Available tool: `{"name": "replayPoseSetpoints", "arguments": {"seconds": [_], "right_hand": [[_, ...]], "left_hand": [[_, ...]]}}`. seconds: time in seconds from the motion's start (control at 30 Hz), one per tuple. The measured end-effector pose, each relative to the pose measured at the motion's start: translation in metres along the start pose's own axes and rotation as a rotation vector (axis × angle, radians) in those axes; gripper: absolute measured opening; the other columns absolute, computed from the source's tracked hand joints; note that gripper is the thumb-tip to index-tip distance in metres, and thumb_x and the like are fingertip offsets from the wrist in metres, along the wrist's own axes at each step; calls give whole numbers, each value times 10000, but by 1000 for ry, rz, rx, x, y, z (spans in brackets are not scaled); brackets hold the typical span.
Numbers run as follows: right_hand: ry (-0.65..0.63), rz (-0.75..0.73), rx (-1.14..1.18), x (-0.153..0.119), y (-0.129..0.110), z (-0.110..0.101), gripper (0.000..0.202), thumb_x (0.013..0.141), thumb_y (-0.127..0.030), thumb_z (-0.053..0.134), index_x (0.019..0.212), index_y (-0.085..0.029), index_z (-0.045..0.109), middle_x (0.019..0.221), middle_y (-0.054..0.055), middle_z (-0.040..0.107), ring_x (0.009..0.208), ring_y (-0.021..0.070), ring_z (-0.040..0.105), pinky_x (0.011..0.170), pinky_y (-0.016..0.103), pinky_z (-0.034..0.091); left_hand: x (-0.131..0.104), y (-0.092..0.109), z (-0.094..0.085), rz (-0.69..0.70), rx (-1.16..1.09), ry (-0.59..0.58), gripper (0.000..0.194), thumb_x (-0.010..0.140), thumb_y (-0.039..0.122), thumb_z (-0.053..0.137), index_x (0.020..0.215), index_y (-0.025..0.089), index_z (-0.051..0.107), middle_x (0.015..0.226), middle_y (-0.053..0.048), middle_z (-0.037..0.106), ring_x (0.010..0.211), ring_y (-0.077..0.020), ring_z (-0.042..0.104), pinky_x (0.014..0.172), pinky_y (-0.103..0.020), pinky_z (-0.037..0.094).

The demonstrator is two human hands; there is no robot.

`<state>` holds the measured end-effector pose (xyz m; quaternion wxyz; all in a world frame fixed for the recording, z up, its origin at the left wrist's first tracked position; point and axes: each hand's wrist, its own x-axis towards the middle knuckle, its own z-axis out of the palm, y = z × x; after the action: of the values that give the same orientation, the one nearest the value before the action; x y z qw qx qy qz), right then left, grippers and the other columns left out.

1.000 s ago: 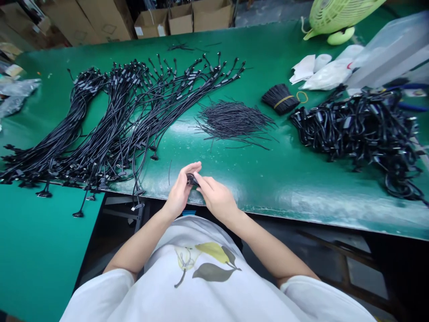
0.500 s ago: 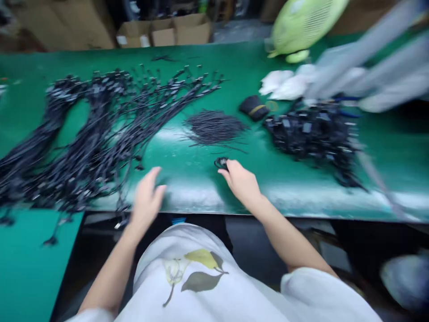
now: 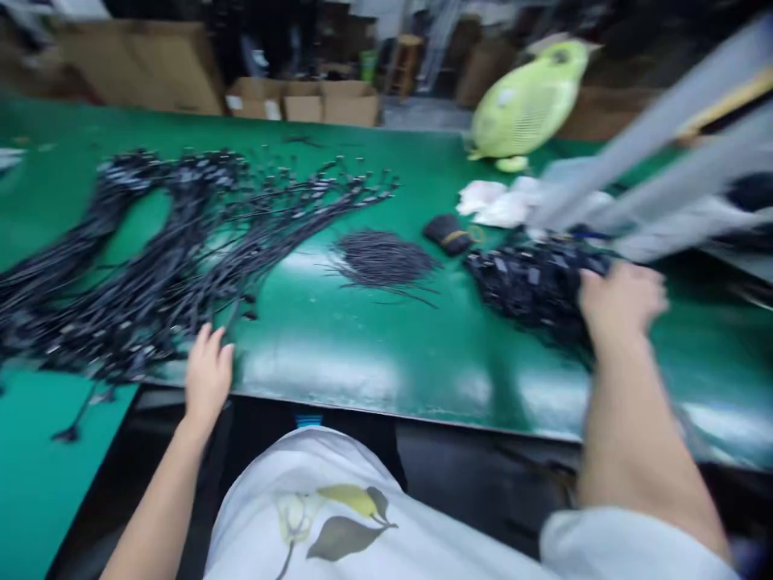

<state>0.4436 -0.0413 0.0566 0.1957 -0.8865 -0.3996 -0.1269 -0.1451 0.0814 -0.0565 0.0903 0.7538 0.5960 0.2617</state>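
Note:
Long bundles of black cables (image 3: 163,250) lie across the left part of the green table. My left hand (image 3: 208,370) is at their near right edge, its fingers touching or just over the cable ends; whether it grips one is not visible. On the right, my right hand (image 3: 622,298) is over the right side of a pile of coiled black cables (image 3: 531,286), its fingers smeared by motion. Between the two sits a flat heap of thin black ties (image 3: 386,258). Beside it lies a black bundle (image 3: 447,234) with a yellowish band.
A green fan (image 3: 525,105) and white crumpled material (image 3: 501,201) are at the back right. Grey bars (image 3: 652,137) slant over the right side. Cardboard boxes (image 3: 332,103) stand past the far edge of the green table (image 3: 362,346).
My right hand has moved right, from the middle to the coiled pile; the small black coil it held is no longer seen. My left hand has moved left to the cables. The view has shifted.

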Motion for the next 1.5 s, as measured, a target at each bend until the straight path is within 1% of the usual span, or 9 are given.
{"name": "replayPoseSetpoints", "arguments": {"seconds": [0.1,0.17,0.37,0.5,0.7,0.87,0.97,1.13,1.5], "right_hand": [[313,9,143,-23,-22,33,686,866,-701,298,1341,-269,537,1294,301,505,1260,447,446,822,676,350],[307,-217,301,-45,-47,56,626,881,-665,323,1323,-293,567,1191,274,587,1217,410,501,891,630,399],[-148,-774,499,-121,-162,90,382,943,-413,399,1210,-249,618,1162,176,625,1115,323,586,958,506,484],[-418,-916,562,-167,-207,88,323,950,-361,398,1111,-224,642,1134,118,647,1025,260,638,893,440,539],[-819,-817,753,-190,-235,87,305,921,-440,466,1084,-247,636,1147,90,662,1032,233,654,936,409,533],[-920,-426,918,-160,-315,126,476,907,-465,432,1293,-197,510,1261,146,618,1100,245,640,974,442,502],[-768,-313,881,-142,-383,159,599,905,-460,399,1390,-108,399,1402,228,474,1244,286,537,1054,498,413],[-557,-283,802,-120,-469,206,792,830,-405,525,1453,4,258,1533,269,223,1430,342,238,1159,508,241],[-399,-319,699,-58,-528,270,695,750,-209,475,1422,-80,354,1522,168,278,1413,295,260,1163,414,254]], "left_hand": [[10,-3,1,-73,7,-45,479,956,356,361,1324,103,534,1482,-174,437,1363,-286,422,1135,-440,337],[18,2,6,-102,-18,-64,461,954,350,391,1337,129,520,1483,-157,442,1361,-263,428,1144,-417,323],[50,33,16,-33,-245,-262,479,909,357,500,1346,163,516,1529,-153,367,1379,-299,401,1140,-458,298],[36,29,-10,25,-303,-244,430,900,400,517,1274,199,587,1393,-115,555,1286,-261,515,1091,-390,376],[57,-41,-87,-38,-109,228,442,943,323,435,1343,144,492,1241,-131,600,1073,-214,598,1010,-345,425],[144,-92,-126,-114,187,157,472,945,344,428,1342,93,473,1240,-187,587,1087,-278,574,973,-405,420],[184,-100,-110,-105,330,82,536,936,450,420,1339,103,481,1300,-216,565,1231,-379,461,1023,-523,325],[235,-110,-40,-105,390,-99,657,926,516,384,1361,27,443,1404,-269,487,1347,-405,357,1055,-556,275],[337,-117,45,33,370,-192,658,919,491,368,1449,102,378,1546,-192,312,1470,-277,192,1144,-488,169]]}}
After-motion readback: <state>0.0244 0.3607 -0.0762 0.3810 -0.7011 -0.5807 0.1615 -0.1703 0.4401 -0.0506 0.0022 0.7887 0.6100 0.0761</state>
